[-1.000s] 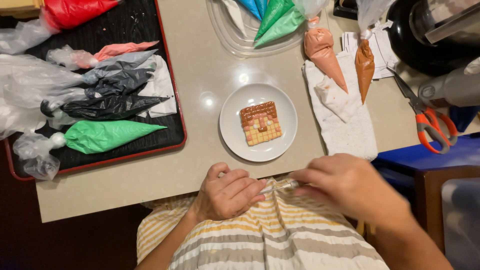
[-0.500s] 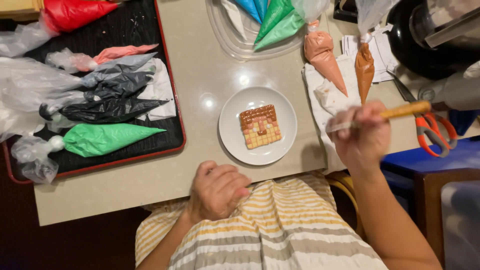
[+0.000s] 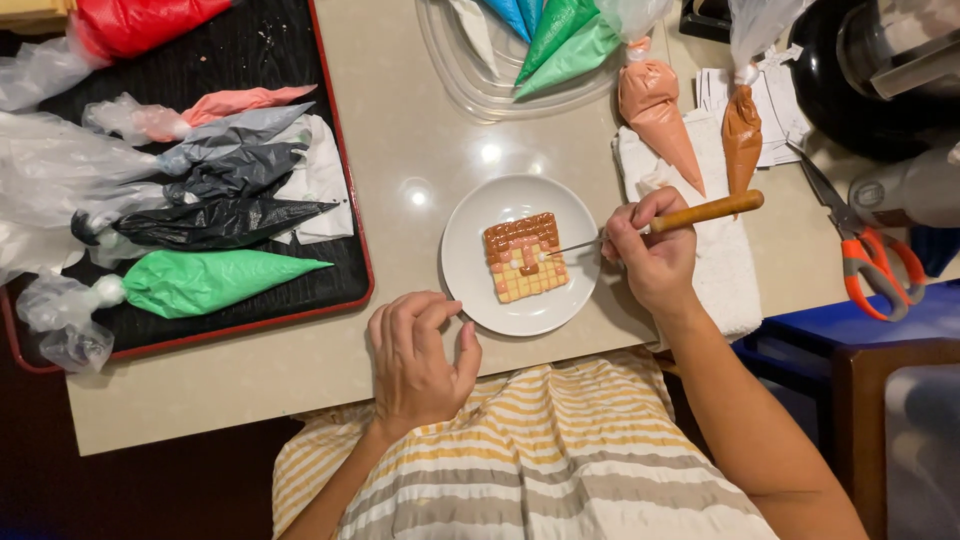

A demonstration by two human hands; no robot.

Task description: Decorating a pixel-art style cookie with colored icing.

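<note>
Steady now: a fine tool on a decorated cookie

Right now the right hand is closed around a wooden-handled tool, pinched low on the handle, with the thin metal tip reaching left onto the cookie. The left hand holds nothing; it rests on the surface with fingers loosely curled, fingertips just beside the near rim of the plate.

The cookie is square, iced in a grid of yellow and pale squares with a brown band across the top, and lies near the middle of the white plate. Whether the tip actually touches the icing is too fine to tell.

To the right of the plate lies a white towel with two orange-brown piping bags at its far end, and orange-handled scissors beyond it. A clear dish at the far edge holds blue and green bags. On the left, a black tray carries green, black, grey, pink and red bags.

As a judgement, the main risk is the tip dragging across neighbouring squares and smearing colours, since the wrist appears to hover unsupported. The plate could also slide under sideways pressure, as the left hand is not gripping it.
</note>
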